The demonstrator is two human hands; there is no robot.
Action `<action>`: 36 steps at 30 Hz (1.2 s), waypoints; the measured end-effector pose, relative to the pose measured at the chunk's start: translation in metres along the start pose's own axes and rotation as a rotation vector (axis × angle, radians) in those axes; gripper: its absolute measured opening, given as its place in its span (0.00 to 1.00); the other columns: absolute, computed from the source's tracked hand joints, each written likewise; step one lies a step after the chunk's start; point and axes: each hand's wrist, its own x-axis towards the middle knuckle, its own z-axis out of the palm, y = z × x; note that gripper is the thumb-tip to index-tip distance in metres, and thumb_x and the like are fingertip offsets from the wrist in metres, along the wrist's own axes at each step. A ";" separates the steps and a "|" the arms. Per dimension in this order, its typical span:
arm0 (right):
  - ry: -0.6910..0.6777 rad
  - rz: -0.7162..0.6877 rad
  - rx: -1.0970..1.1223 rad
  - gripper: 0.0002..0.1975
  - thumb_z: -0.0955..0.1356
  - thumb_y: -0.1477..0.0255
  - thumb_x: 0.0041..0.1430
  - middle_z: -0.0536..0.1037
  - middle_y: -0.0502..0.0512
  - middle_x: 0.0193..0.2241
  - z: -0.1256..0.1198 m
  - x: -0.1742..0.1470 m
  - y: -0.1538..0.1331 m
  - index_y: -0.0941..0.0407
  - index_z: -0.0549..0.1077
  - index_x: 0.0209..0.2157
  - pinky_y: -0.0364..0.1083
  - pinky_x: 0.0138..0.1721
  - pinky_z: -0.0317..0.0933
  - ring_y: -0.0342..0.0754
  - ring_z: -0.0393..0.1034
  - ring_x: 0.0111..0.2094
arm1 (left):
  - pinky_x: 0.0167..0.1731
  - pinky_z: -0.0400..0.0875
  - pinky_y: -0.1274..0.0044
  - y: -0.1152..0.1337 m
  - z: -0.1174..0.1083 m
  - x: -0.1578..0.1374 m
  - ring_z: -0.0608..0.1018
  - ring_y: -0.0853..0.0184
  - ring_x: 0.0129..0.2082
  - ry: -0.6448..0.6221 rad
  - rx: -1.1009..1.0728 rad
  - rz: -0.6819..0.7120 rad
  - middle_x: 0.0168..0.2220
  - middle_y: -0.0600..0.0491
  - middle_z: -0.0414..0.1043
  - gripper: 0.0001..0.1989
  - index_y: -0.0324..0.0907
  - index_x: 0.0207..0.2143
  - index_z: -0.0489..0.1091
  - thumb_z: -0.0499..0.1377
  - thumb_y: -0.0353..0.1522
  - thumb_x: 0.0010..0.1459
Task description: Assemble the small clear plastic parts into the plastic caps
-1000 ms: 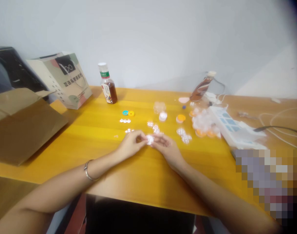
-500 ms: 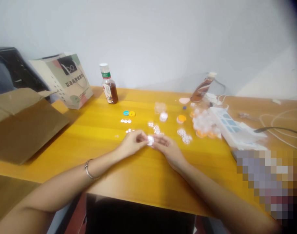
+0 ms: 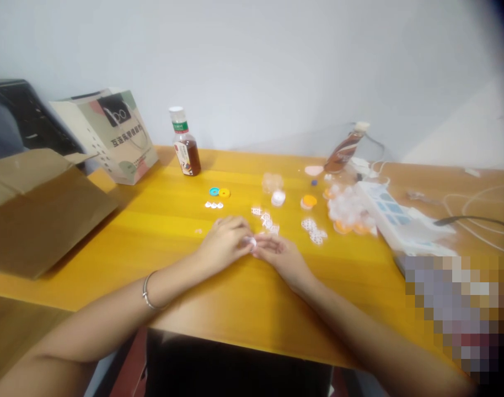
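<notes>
A plain pale wall (image 3: 252,71) rises at the far side of a yellow-brown wooden table (image 3: 219,309). At the left, an open cardboard box (image 3: 49,215) lies with its flaps spread; farther off, a printed paper carrier bag (image 3: 123,140) stands tilted beside a black case (image 3: 45,118).

The person's two hands meet over the near middle of the table. The left hand (image 3: 225,240), a silver bracelet (image 3: 148,292) around its wrist, is narrowed to a pinch on a small white piece (image 3: 252,241); the right hand (image 3: 285,259) has its thumb and fingertips drawn together on the right side of that same piece. The fingers partly cover it, so its exact shape cannot be told.

To the right lies a white tray with blue panels (image 3: 395,209), and just left of it a heap of clear cups with orange lids (image 3: 349,208). An upright bottle of reddish-brown drink (image 3: 188,149) stands at the far left of the table; a leaning brown bottle (image 3: 343,150) is at the far right. Patterned white cut-outs lie in two groups, one (image 3: 267,220) just beyond the hands and another (image 3: 313,230) to the right. Farther off are an orange-lidded tub (image 3: 309,202), a round white tub (image 3: 278,198), a clear lobed container (image 3: 272,182) and a pink oval (image 3: 314,170). Left of these, a yellow wheel (image 3: 224,193) touches a blue wheel (image 3: 214,191), with a row of three white discs (image 3: 214,205) nearer. The smallest is a dark blue bit (image 3: 314,182) near the pink oval.
</notes>
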 end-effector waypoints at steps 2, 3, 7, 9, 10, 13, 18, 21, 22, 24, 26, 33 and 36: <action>0.017 -0.008 0.002 0.15 0.72 0.70 0.38 0.77 0.50 0.27 0.001 -0.001 0.000 0.56 0.71 0.32 0.49 0.43 0.63 0.44 0.72 0.31 | 0.36 0.58 0.72 0.002 0.001 -0.003 0.68 0.64 0.39 0.025 0.103 0.012 0.39 0.51 0.68 0.09 0.42 0.33 0.70 0.53 0.36 0.56; 0.023 -0.010 -0.001 0.15 0.72 0.69 0.38 0.77 0.50 0.27 0.002 -0.002 -0.001 0.55 0.71 0.32 0.49 0.43 0.63 0.44 0.72 0.31 | 0.36 0.57 0.72 0.003 0.002 -0.004 0.68 0.64 0.39 0.040 0.149 0.020 0.40 0.51 0.68 0.09 0.42 0.34 0.69 0.53 0.36 0.56; 0.038 -0.012 -0.019 0.15 0.72 0.68 0.40 0.77 0.49 0.26 0.003 -0.003 -0.002 0.55 0.69 0.33 0.50 0.42 0.63 0.45 0.72 0.32 | 0.39 0.54 0.70 0.009 0.004 -0.009 0.67 0.62 0.40 0.063 0.247 0.058 0.42 0.48 0.67 0.11 0.40 0.33 0.69 0.50 0.34 0.59; 0.045 -0.015 -0.022 0.15 0.72 0.68 0.40 0.77 0.49 0.26 0.003 -0.002 -0.002 0.54 0.68 0.33 0.50 0.42 0.63 0.46 0.72 0.32 | 0.40 0.54 0.69 0.011 0.006 -0.009 0.67 0.62 0.41 0.049 0.255 0.057 0.43 0.48 0.68 0.10 0.40 0.32 0.69 0.50 0.33 0.59; 0.047 -0.017 -0.021 0.16 0.72 0.68 0.40 0.76 0.49 0.26 0.003 -0.002 -0.001 0.54 0.67 0.33 0.49 0.42 0.62 0.46 0.72 0.32 | 0.40 0.54 0.69 0.012 0.006 -0.009 0.67 0.61 0.41 0.044 0.248 0.047 0.43 0.48 0.68 0.10 0.40 0.32 0.69 0.50 0.32 0.58; 0.031 -0.020 -0.021 0.16 0.71 0.69 0.40 0.76 0.48 0.25 0.002 -0.002 0.000 0.54 0.66 0.33 0.48 0.41 0.63 0.44 0.72 0.31 | 0.40 0.55 0.69 0.011 0.007 -0.006 0.68 0.62 0.39 0.018 0.157 -0.019 0.40 0.50 0.69 0.07 0.41 0.31 0.69 0.52 0.32 0.56; 0.008 -0.017 -0.039 0.15 0.71 0.71 0.41 0.76 0.47 0.24 0.002 -0.003 0.000 0.53 0.66 0.33 0.48 0.40 0.63 0.44 0.72 0.30 | 0.38 0.61 0.72 0.005 0.007 -0.001 0.70 0.65 0.35 -0.038 -0.102 -0.149 0.32 0.52 0.70 0.04 0.41 0.28 0.69 0.58 0.33 0.51; -0.003 -0.018 -0.049 0.14 0.71 0.71 0.40 0.76 0.48 0.25 0.002 -0.002 0.000 0.54 0.66 0.32 0.48 0.39 0.63 0.44 0.72 0.30 | 0.38 0.62 0.71 0.003 0.009 -0.001 0.71 0.65 0.34 -0.014 -0.164 -0.177 0.31 0.53 0.70 0.03 0.41 0.27 0.69 0.58 0.32 0.49; 0.000 -0.020 -0.051 0.14 0.71 0.71 0.40 0.76 0.48 0.25 0.001 -0.002 0.000 0.54 0.66 0.32 0.48 0.39 0.63 0.44 0.72 0.30 | 0.39 0.62 0.71 0.003 0.010 -0.001 0.71 0.65 0.34 -0.003 -0.169 -0.178 0.31 0.53 0.70 0.03 0.41 0.28 0.69 0.59 0.32 0.49; 0.005 -0.020 -0.051 0.14 0.71 0.71 0.40 0.77 0.48 0.25 0.001 -0.001 0.000 0.53 0.66 0.31 0.48 0.40 0.63 0.45 0.72 0.30 | 0.39 0.62 0.71 0.003 0.011 -0.002 0.71 0.64 0.35 0.015 -0.170 -0.176 0.31 0.52 0.70 0.03 0.41 0.28 0.69 0.58 0.31 0.49; 0.000 -0.015 -0.048 0.14 0.71 0.70 0.40 0.77 0.48 0.26 -0.001 -0.001 0.001 0.53 0.66 0.31 0.49 0.40 0.63 0.45 0.72 0.30 | 0.39 0.61 0.71 0.004 0.012 -0.002 0.70 0.65 0.35 0.020 -0.168 -0.167 0.32 0.52 0.70 0.03 0.42 0.28 0.69 0.58 0.32 0.49; 0.008 -0.023 -0.033 0.14 0.72 0.69 0.39 0.77 0.50 0.27 -0.003 0.000 0.002 0.54 0.68 0.32 0.49 0.41 0.63 0.45 0.72 0.31 | 0.41 0.56 0.69 0.008 0.012 -0.006 0.68 0.63 0.39 0.067 0.055 -0.078 0.40 0.50 0.69 0.07 0.41 0.31 0.69 0.55 0.34 0.54; 0.020 -0.018 -0.041 0.14 0.72 0.69 0.39 0.77 0.49 0.26 -0.001 -0.001 0.000 0.55 0.70 0.32 0.49 0.42 0.63 0.45 0.72 0.31 | 0.41 0.54 0.68 0.011 0.014 -0.009 0.67 0.62 0.41 0.073 0.179 -0.009 0.42 0.49 0.69 0.10 0.41 0.33 0.70 0.50 0.33 0.58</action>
